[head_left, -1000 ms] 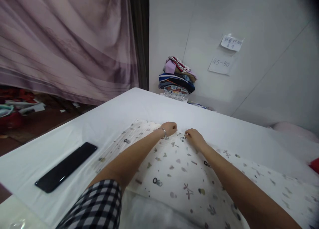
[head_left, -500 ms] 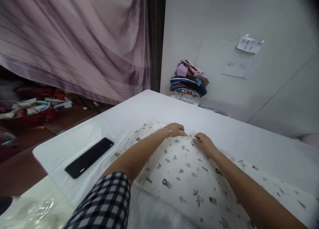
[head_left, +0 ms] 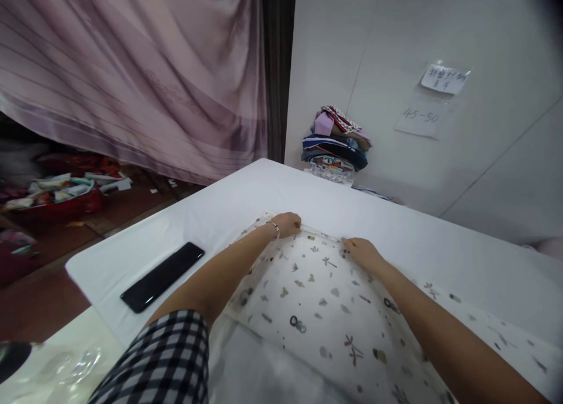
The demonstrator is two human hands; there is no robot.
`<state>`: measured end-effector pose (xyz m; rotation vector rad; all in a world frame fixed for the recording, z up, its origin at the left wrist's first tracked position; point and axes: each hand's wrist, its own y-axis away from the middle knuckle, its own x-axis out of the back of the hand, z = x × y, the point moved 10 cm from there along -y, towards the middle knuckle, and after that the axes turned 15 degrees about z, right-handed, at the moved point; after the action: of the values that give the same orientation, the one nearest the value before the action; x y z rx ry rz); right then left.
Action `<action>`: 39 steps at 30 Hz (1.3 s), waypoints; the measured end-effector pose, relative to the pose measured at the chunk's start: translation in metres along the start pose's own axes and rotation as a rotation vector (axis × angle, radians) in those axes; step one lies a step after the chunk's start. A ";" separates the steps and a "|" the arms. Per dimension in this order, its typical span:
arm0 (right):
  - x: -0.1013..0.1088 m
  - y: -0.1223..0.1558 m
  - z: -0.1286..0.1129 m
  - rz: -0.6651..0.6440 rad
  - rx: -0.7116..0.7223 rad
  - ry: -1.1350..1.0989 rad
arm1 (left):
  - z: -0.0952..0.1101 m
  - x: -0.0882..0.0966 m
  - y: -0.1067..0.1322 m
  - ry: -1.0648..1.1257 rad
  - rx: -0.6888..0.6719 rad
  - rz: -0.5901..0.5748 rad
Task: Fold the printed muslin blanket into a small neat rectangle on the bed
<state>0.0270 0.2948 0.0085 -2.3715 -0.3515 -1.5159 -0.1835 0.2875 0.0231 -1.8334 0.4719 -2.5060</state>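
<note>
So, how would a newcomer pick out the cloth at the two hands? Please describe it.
Start from the big white table, and look right of the black phone. The cloth spreads toward the viewer from the left hand and the right hand, which touch its far edge. Unlike the plain table, it carries small scattered prints, some grey, some green.

hands [head_left: 288,224] [head_left: 363,255]: wider apart | printed cloth [head_left: 325,292]: far edge straighter between

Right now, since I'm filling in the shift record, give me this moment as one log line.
left hand: grips far edge of printed cloth | right hand: grips same edge | black phone: on white table, left of printed cloth
</note>
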 end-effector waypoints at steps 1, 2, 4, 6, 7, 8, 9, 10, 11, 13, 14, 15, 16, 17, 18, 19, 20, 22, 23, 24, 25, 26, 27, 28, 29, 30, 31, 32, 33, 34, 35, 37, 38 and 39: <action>-0.001 -0.001 0.001 -0.004 -0.001 0.015 | 0.000 -0.001 0.001 -0.006 -0.006 -0.004; -0.002 -0.002 0.001 -0.006 0.007 0.026 | -0.001 -0.001 0.002 -0.015 -0.009 -0.006; -0.003 -0.003 0.001 -0.005 0.029 0.039 | -0.002 0.000 0.002 -0.039 -0.007 -0.002; -0.004 -0.003 0.002 0.000 0.037 0.046 | -0.002 0.003 0.002 -0.060 -0.004 0.007; -0.005 -0.002 0.002 0.003 0.042 0.043 | -0.002 0.005 0.002 -0.066 -0.004 0.011; -0.005 -0.002 0.002 0.009 0.045 0.036 | -0.002 0.008 0.002 -0.069 -0.005 0.012; -0.005 -0.002 0.003 0.015 0.045 0.023 | -0.002 0.011 0.003 -0.070 -0.007 0.012; -0.005 -0.001 0.004 0.021 0.043 0.007 | -0.003 0.013 0.004 -0.069 -0.007 0.010; -0.005 -0.001 0.005 0.028 0.035 -0.011 | -0.004 0.016 0.005 -0.068 -0.003 0.006; -0.004 -0.002 0.009 0.036 0.007 -0.040 | -0.009 0.020 0.008 -0.071 0.016 -0.011; -0.004 -0.002 0.010 0.037 -0.007 -0.045 | -0.013 0.021 0.009 -0.075 0.031 -0.023; -0.005 -0.002 0.011 0.035 -0.018 -0.042 | -0.017 0.021 0.010 -0.081 0.049 -0.038; -0.005 -0.002 0.011 0.031 -0.024 -0.033 | -0.022 0.020 0.010 -0.087 0.071 -0.055; -0.005 -0.003 0.010 0.028 -0.024 -0.022 | -0.027 0.018 0.010 -0.093 0.095 -0.071; -0.005 -0.003 0.008 0.025 -0.022 -0.012 | -0.032 0.016 0.009 -0.099 0.121 -0.087; -0.004 -0.003 0.007 0.024 -0.022 -0.004 | -0.037 0.013 0.008 -0.104 0.148 -0.100; -0.004 -0.003 0.006 0.021 -0.025 0.002 | -0.042 0.011 0.006 -0.109 0.175 -0.109; -0.002 -0.002 0.006 0.015 -0.032 0.021 | -0.048 0.006 0.001 -0.115 0.221 -0.115; -0.001 -0.002 0.006 0.010 -0.035 0.037 | -0.050 0.005 -0.001 -0.117 0.239 -0.115; -0.001 -0.002 0.006 0.009 -0.031 0.053 | -0.052 0.004 -0.003 -0.119 0.255 -0.113; 0.001 -0.002 0.007 0.011 -0.023 0.067 | -0.054 0.005 -0.005 -0.123 0.269 -0.112; 0.002 -0.003 0.007 0.015 -0.015 0.080 | -0.057 0.006 -0.006 -0.127 0.282 -0.111; 0.002 -0.003 0.008 0.017 -0.011 0.090 | -0.060 0.008 -0.006 -0.133 0.296 -0.109; 0.002 -0.003 0.010 0.017 -0.009 0.095 | -0.064 0.010 -0.005 -0.140 0.312 -0.106; 0.002 -0.003 0.011 0.018 -0.009 0.092 | -0.069 0.014 -0.003 -0.146 0.330 -0.100; 0.001 -0.003 0.012 0.019 -0.011 0.084 | -0.076 0.018 -0.001 -0.150 0.352 -0.092; 0.001 -0.003 0.013 0.021 -0.013 0.073 | -0.083 0.022 0.002 -0.152 0.375 -0.083; 0.000 -0.003 0.013 0.025 -0.011 0.059 | -0.091 0.026 0.006 -0.151 0.400 -0.073; 0.000 -0.002 0.013 0.028 -0.006 0.049 | -0.099 0.030 0.010 -0.148 0.424 -0.062; 0.000 -0.002 0.012 0.028 0.000 0.042 | -0.107 0.033 0.014 -0.144 0.445 -0.050; 0.000 -0.001 0.012 0.022 0.005 0.041 | -0.114 0.036 0.018 -0.137 0.464 -0.038; 0.000 0.000 0.013 0.001 0.005 0.049 | -0.127 0.041 0.024 -0.120 0.497 -0.012; 0.001 0.000 0.014 -0.011 -0.001 0.054 | -0.132 0.042 0.027 -0.111 0.515 0.002; 0.001 0.000 0.017 -0.025 -0.012 0.058 | -0.136 0.042 0.030 -0.104 0.534 0.017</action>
<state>0.0419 0.3010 0.0027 -2.3348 -0.3615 -1.5984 -0.3290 0.2838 0.0180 -1.7110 -0.1736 -2.2129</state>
